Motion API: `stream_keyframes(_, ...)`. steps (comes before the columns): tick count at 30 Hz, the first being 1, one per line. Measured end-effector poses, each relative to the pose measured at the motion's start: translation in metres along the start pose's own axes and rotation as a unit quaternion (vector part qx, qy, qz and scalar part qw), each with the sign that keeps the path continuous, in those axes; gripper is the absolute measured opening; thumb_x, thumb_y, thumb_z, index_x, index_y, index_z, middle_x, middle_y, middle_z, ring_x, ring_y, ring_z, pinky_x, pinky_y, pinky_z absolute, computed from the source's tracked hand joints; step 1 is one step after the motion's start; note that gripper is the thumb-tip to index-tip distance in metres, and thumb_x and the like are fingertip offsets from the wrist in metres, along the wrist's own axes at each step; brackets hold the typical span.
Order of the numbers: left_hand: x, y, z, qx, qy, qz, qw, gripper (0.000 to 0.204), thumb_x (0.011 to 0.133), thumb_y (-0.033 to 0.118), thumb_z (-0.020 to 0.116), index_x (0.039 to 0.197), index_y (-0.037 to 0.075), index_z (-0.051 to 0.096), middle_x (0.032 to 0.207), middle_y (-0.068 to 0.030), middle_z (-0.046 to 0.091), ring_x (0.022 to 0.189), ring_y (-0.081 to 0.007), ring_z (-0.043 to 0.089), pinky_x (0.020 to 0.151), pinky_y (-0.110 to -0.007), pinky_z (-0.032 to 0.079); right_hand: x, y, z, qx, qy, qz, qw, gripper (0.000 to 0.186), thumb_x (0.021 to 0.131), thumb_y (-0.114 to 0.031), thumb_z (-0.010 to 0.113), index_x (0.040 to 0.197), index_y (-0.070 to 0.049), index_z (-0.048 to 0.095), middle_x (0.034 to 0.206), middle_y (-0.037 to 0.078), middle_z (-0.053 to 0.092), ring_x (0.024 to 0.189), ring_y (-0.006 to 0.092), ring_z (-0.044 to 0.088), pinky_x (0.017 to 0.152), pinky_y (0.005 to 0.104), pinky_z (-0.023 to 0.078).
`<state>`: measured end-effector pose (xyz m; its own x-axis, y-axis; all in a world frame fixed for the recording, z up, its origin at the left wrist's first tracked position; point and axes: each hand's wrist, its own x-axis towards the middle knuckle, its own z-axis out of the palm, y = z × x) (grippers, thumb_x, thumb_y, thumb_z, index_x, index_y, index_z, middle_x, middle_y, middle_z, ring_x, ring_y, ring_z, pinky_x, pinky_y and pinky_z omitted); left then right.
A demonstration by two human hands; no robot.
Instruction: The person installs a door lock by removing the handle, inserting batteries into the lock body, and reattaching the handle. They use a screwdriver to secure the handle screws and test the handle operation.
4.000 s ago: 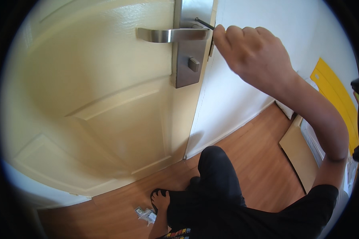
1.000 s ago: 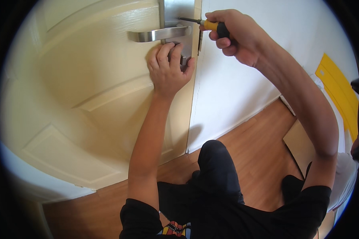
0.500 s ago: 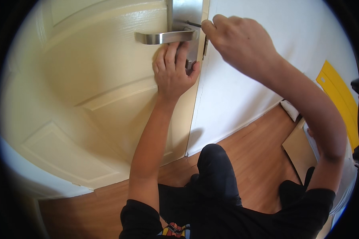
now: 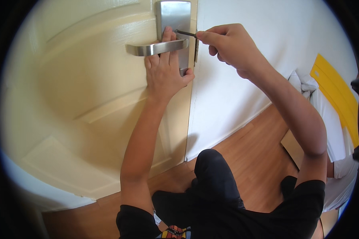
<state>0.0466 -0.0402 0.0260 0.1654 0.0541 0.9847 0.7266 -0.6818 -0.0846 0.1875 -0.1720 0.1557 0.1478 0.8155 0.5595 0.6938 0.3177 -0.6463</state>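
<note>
A silver door lock plate (image 4: 174, 12) with a curved lever handle (image 4: 157, 48) is on the edge side of a cream door (image 4: 103, 75). My left hand (image 4: 163, 75) lies on the plate from below, its fingers stretched upward behind the lever. One or two fingertips show above the lever, near a screw spot, and the thumb rests by the plate's lower right edge. My right hand (image 4: 231, 46) pinches a thin dark screwdriver (image 4: 186, 33), held nearly level. Its tip meets the plate just above the lever, beside my left fingertips. My right fingers hide its handle.
A white wall (image 4: 231, 99) meets the door edge on the right. Below is a brown wooden floor (image 4: 255, 139), where my bent knee (image 4: 213, 167) is close to the door. At the right stand a yellow panel (image 4: 337, 95), white wrapped items (image 4: 327, 119) and a cardboard piece (image 4: 293, 149).
My left fingers have reached higher, past the lever. My right hand has turned, showing more of the screwdriver shaft. The view has shifted, bringing more of the plate's top into sight.
</note>
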Motion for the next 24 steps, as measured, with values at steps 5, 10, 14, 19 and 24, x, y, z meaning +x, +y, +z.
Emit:
stream_keyframes(5,0.009,0.005,-0.009,0.007,-0.022,-0.018,1.000,0.101,0.061,0.042,0.082,0.149,0.003,0.051,0.168,-0.0020,0.034,0.132,-0.0357,0.044,0.111,-0.055,0.037,-0.015,-0.006,0.007,-0.289,0.058,-0.207,0.933,0.021,0.084,-0.017,0.072,0.080,0.003,0.073,0.072,0.019,0.072,0.059,0.0314,0.070,0.054,0.0428,0.056)
stream_keyframes(10,0.010,0.002,-0.004,-0.011,-0.014,0.003,1.000,0.092,0.063,0.032,0.080,0.147,0.002,0.054,0.165,-0.0032,0.040,0.127,-0.0335,0.045,0.109,-0.050,0.039,-0.031,0.000,0.026,-0.505,0.098,-0.372,0.773,0.010,0.070,-0.004,0.073,0.069,-0.002,0.063,0.067,0.011,0.062,0.061,0.0248,0.069,0.048,0.0375,0.054)
stream_keyframes(14,0.011,0.000,0.003,-0.061,0.037,0.008,0.997,0.083,0.066,0.030,0.079,0.142,0.003,0.057,0.161,-0.0060,0.044,0.131,-0.0336,0.045,0.110,-0.050,0.038,-0.030,0.004,0.033,-0.536,0.101,-0.397,0.738,0.011,0.068,-0.003,0.073,0.071,-0.002,0.063,0.064,0.007,0.057,0.057,0.0200,0.067,0.044,0.0325,0.050)
stream_keyframes(19,0.007,0.006,0.000,-0.037,0.058,-0.022,0.997,0.082,0.065,0.031,0.078,0.140,0.004,0.058,0.159,-0.0066,0.045,0.131,-0.0338,0.047,0.113,-0.049,0.036,-0.023,0.008,0.028,-0.386,0.129,-0.327,0.853,0.015,0.083,-0.010,0.072,0.074,0.000,0.066,0.066,0.013,0.066,0.059,0.0278,0.071,0.051,0.0396,0.054)
stream_keyframes(24,0.010,0.006,-0.002,-0.024,0.048,-0.007,0.999,0.091,0.062,0.033,0.080,0.144,0.005,0.052,0.158,-0.0099,0.043,0.133,-0.0372,0.044,0.111,-0.053,0.036,-0.016,0.019,0.019,-0.049,0.092,-0.117,0.988,0.027,0.095,-0.023,0.070,0.090,0.003,0.075,0.062,0.011,0.067,0.058,0.0205,0.067,0.057,0.0350,0.052)
